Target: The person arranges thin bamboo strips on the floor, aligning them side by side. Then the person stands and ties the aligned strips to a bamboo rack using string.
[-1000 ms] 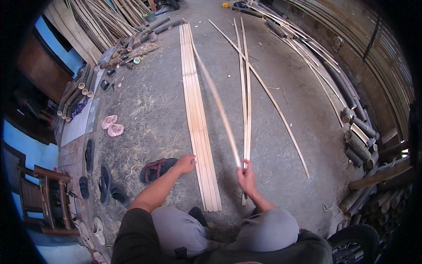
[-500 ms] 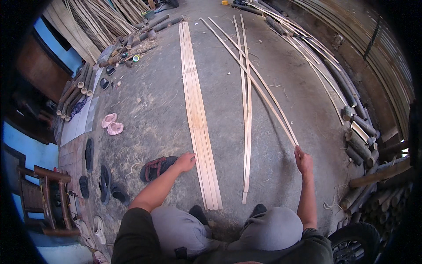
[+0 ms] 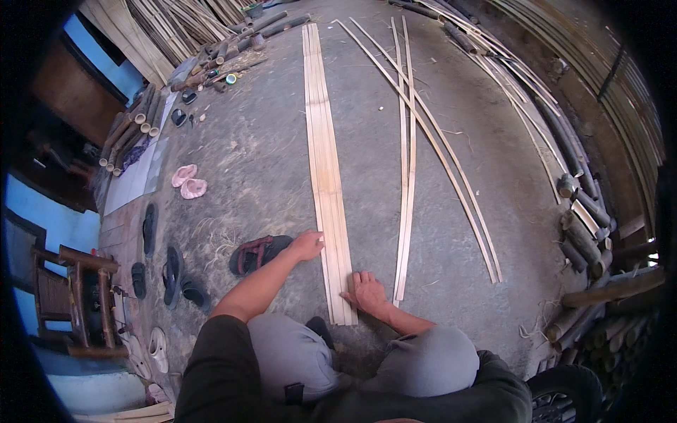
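Several pale bamboo slats (image 3: 326,151) lie side by side on the floor, forming a long narrow panel that runs away from me. At its left edge, toward the near end, is my left hand (image 3: 307,245). Its fingers are curled closed, and whatever they may hold is hidden. My right hand (image 3: 370,292) rests flat against the panel's right edge, fingers apart, thumb reaching onto the slats. Right of it, two narrow bamboo strips (image 3: 406,197) lie nearly together. Another pair of bamboo strips (image 3: 458,190) slants across their far part, its near ends loose on the floor.
A black sandal (image 3: 259,255) lies under my left forearm. Pink clogs (image 3: 189,182) and more dark sandals (image 3: 171,276) are farther left. Cut bamboo poles (image 3: 582,236) line the right side, with a tyre (image 3: 564,395) at lower right. Bamboo lengths (image 3: 183,28) lean at far left.
My right hand has let go of the slanting strips, which now lie on the floor, and has moved left to the panel's edge. My left hand stays by the panel's left edge.
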Available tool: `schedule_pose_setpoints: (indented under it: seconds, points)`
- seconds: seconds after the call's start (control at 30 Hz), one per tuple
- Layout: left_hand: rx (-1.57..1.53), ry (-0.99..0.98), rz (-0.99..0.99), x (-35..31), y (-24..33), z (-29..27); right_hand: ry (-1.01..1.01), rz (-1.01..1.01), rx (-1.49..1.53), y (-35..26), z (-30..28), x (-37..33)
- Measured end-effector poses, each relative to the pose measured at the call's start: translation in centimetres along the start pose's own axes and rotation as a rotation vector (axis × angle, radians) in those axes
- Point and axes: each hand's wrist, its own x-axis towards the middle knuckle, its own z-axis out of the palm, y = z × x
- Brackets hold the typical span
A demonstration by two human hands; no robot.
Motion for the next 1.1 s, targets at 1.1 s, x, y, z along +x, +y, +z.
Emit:
schedule_pose_setpoints:
  seconds: [1.1]
  points:
    - [0.142, -0.062, -0.111, -1.1, 8.6, -0.1, 0.466, 0.426, 0.648, 3.6, -8.0, 2.1]
